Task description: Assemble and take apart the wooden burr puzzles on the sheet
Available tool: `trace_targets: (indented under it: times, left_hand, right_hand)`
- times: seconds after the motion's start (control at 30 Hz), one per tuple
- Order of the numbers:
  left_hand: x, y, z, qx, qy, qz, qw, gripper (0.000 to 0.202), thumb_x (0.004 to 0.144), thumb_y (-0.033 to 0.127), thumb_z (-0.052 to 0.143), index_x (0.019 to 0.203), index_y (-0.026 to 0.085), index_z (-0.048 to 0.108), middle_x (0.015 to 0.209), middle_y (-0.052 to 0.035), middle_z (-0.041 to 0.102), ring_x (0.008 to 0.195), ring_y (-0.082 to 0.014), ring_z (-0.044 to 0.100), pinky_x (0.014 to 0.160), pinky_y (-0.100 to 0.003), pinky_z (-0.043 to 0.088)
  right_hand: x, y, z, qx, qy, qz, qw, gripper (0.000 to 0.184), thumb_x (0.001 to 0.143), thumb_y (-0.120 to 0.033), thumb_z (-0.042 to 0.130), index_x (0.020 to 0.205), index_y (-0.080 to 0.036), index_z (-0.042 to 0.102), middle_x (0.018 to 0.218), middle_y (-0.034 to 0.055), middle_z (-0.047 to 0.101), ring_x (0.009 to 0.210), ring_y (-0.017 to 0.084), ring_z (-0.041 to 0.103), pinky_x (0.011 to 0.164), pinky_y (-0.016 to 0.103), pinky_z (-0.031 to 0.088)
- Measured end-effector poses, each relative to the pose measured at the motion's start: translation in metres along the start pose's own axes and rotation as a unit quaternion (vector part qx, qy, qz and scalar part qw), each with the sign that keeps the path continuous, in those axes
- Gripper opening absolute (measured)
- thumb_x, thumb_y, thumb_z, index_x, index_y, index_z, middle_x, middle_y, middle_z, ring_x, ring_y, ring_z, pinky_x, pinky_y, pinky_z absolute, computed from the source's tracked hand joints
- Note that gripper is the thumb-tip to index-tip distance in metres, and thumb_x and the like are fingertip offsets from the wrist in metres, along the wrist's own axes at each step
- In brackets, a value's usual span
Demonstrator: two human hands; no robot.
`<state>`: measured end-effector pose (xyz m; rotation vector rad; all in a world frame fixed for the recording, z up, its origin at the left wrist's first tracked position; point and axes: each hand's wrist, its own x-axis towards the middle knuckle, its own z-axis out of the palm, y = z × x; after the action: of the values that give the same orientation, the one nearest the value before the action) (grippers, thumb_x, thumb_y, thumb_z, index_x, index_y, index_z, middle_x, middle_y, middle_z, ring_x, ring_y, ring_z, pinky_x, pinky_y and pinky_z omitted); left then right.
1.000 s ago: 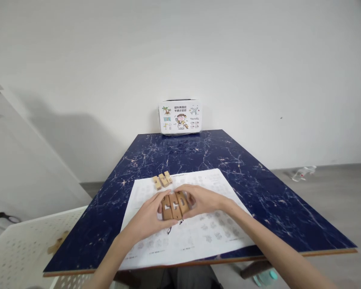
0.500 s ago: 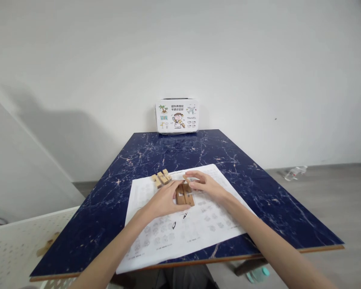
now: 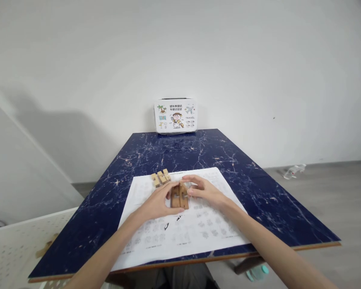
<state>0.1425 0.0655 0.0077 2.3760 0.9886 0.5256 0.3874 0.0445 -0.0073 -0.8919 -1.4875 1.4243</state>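
Two notched brown wooden puzzle blocks (image 3: 176, 200) stand side by side on a printed paper sheet (image 3: 198, 241). My left hand (image 3: 159, 202) is curved round them, thumb at the near end and fingers at the far end. Over their far right part, my right hand (image 3: 205, 189) has its thumb and fingers closed on a wooden puzzle piece (image 3: 183, 188), which touches the blocks. Its exact outline is partly hidden by the fingers. Just beyond my left hand, several lighter notched wooden blocks (image 3: 161, 177) lie in a row at the sheet's far left edge.
The dark blue marbled table (image 3: 228, 160) carries a white box with cartoon prints (image 3: 176, 116) at its far edge, against the wall. A white perforated basket (image 3: 15, 245) stands to the left. On the floor at right are a clear plastic item (image 3: 294, 171) and a bottle (image 3: 257, 273).
My right hand has lowered the wooden piece from above the far end onto the brown blocks. The blocks and the paper have shifted slightly left.
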Motion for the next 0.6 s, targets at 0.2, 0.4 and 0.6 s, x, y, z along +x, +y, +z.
trace_targets:
  times: [0.2,0.4,0.6]
  left_hand:
    - [-0.003,-0.002,-0.004,0.013,-0.013,-0.039,0.999,0.096,0.072,0.068,0.078,0.153,0.031,0.041,0.133,-0.0124,0.060,0.088,-0.0236,0.061,0.072,-0.035,0.051]
    - [-0.006,-0.005,-0.011,0.028,-0.009,-0.036,0.999,0.095,0.070,0.069,0.077,0.151,0.032,0.044,0.127,-0.0102,0.064,0.082,-0.0218,0.062,0.071,-0.035,0.052]
    - [-0.006,-0.005,-0.007,-0.004,0.061,0.008,0.998,0.083,0.076,0.051,0.082,0.147,0.030,0.045,0.144,-0.0101,0.057,0.099,-0.0241,0.065,0.093,-0.043,0.054]
  right_hand:
    - [0.004,-0.001,0.000,-0.036,0.067,-0.007,0.997,0.061,0.078,-0.048,0.083,0.130,-0.028,0.058,0.135,0.0085,0.063,0.091,0.018,0.067,0.080,0.035,0.054]
    - [0.006,-0.001,0.000,-0.071,0.119,-0.022,0.990,0.068,0.073,-0.047,0.084,0.132,-0.029,0.056,0.141,0.0084,0.058,0.091,0.018,0.065,0.075,0.033,0.054]
    - [0.005,-0.003,-0.001,-0.035,0.079,-0.028,0.996,0.075,0.073,-0.041,0.084,0.138,-0.029,0.050,0.136,0.0085,0.062,0.095,0.019,0.065,0.082,0.035,0.056]
